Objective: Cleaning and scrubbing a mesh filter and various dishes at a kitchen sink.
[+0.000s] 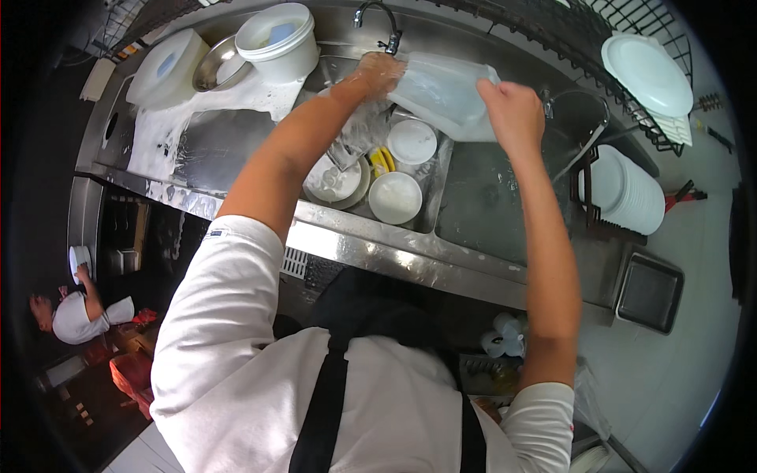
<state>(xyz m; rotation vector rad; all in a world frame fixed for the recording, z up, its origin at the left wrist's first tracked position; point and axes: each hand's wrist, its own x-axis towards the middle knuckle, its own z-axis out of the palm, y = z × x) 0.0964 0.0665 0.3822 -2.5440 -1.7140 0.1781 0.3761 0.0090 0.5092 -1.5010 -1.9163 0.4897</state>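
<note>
A translucent plastic container (440,88) is held tilted above the divider between the two sink basins. My right hand (516,109) grips its right end, thumb towards the rim. At its left end is my left hand (378,74), wet and slightly blurred, its fingers partly hidden against the plastic. Water falls beneath the left hand into the middle basin (429,210). In that basin lie a white bowl (395,198), a small white dish (412,142), stacked plates (334,180) and a yellow sponge (382,161).
Behind my left hand rises a faucet (390,35). Suds cover the left counter beside a white bucket (284,59), a metal bowl (222,65) and a plastic tub (165,71). Stacked plates (621,189) stand right, under a wire rack (568,53). Another person (83,313) is far left.
</note>
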